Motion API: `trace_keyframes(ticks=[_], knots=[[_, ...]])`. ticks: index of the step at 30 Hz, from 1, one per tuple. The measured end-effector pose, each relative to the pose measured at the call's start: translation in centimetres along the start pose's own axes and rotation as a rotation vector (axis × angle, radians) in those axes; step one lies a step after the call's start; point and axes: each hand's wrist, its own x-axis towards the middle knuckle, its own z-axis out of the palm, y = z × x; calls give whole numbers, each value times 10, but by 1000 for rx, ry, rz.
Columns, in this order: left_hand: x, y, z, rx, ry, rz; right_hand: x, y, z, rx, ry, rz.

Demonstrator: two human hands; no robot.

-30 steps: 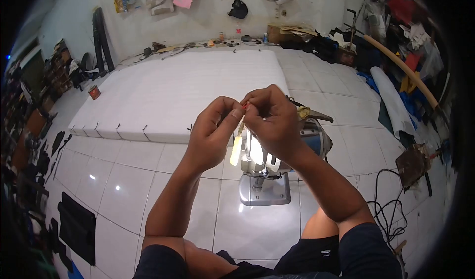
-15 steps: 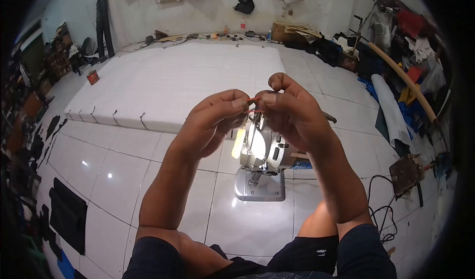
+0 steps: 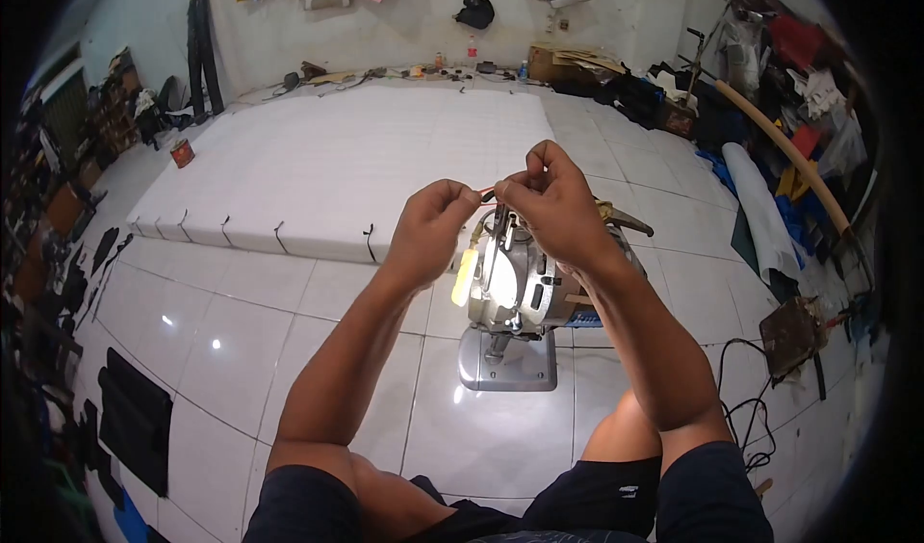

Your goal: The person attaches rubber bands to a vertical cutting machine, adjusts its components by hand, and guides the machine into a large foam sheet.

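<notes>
A thin red band or cord (image 3: 486, 191) runs in a small loop between my two hands, at the top of an upright cutting machine (image 3: 545, 297). My left hand (image 3: 428, 227) pinches its left end between thumb and forefinger. The other end is pinched by my right hand (image 3: 558, 206), which hides part of the machine's top. A small dark part shows inside the loop, too small to name. The machine stands on a grey metal base plate (image 3: 507, 381) on the tiled floor. A bright yellow piece (image 3: 464, 278) is on its left side.
Beyond my hands lies a thick white stack of fabric (image 3: 327, 158), with dark ties along its front edge. A red can (image 3: 182, 153) is at its left. Black cloth (image 3: 135, 423) lies at left. On the right are a white roll (image 3: 760, 211) and a black cable (image 3: 746, 408).
Both hands have turned and shifted slightly, baring more of the machine's top. The red band now shows as a loop between my fingertips, still pinched on both sides.
</notes>
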Motion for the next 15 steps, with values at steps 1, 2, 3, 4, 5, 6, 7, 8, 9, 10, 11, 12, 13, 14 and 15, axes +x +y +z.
trace_keyframes(ticks=[1,2,3,4,5,6,7,8,9,10,11,12,13,14,15], knots=[[3,-5,-2,-104,-36,-48,2,0,0,-152,28,-32],[8,-10,-3,-205,-78,-96,2,0,-1,-303,60,-66],[12,-15,-2,-205,-81,-97,1,-1,-3,-304,64,-65],[15,-21,1,-239,-92,-130,0,-3,-4,-461,85,-82],[19,-27,4,-274,-101,-161,-1,-4,-5,-621,103,-99],[20,-23,8,-282,-100,-160,-2,-7,-6,-628,101,-98],[20,-18,13,-256,-92,-161,-2,-11,-7,-745,112,-117],[21,-15,15,-230,-83,-160,-2,-14,-8,-861,123,-138],[22,-17,16,-237,-83,-161,-1,-13,-10,-866,120,-135],[24,-19,16,-243,-83,-147,1,-11,-13,-901,91,-229],[26,-21,17,-247,-84,-131,4,-10,-16,-933,64,-325],[27,-22,18,-247,-86,-133,7,-9,-18,-933,66,-323],[29,-23,18,-248,-96,-117,11,-8,-19,-946,32,-259],[30,-24,18,-251,-103,-101,16,-7,-20,-960,-4,-194],[31,-25,18,-256,-101,-102,21,-5,-22,-963,-8,-192]])
